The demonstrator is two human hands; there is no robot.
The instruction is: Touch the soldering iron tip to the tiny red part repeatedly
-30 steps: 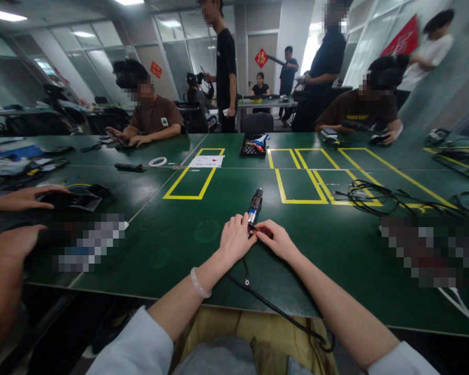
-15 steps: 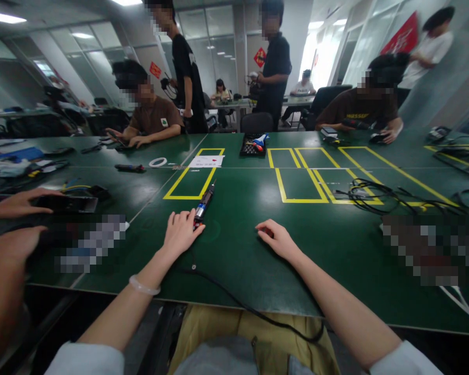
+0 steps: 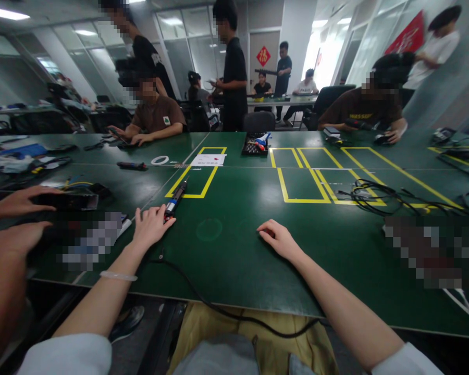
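Note:
My left hand (image 3: 152, 225) is wrapped around the rear of a slim electric screwdriver (image 3: 175, 200) with a black, silver and blue body. The tool lies low over the green table, its tip pointing away from me at the left yellow tape outline. From beneath that hand a black cable (image 3: 203, 298) with a small metal ring hangs over the table's front edge. My right hand (image 3: 279, 239) rests on its side on the green table (image 3: 222, 265). Its fingers curl loosely, thumb and index tips slightly apart, with nothing visible between them.
A co-worker's hands (image 3: 19, 229) hold a dark device at the left. Yellow tape outlines (image 3: 305, 200) mark the table. A black tray (image 3: 254, 152) with tools stands at the back. A white paper (image 3: 209, 160), a tape roll (image 3: 160, 160) and coiled black cables (image 3: 369, 192) lie around.
My left hand has slid left with the screwdriver, pulling the cable end along. My right hand has stayed in place. Standing people in the background have shifted left.

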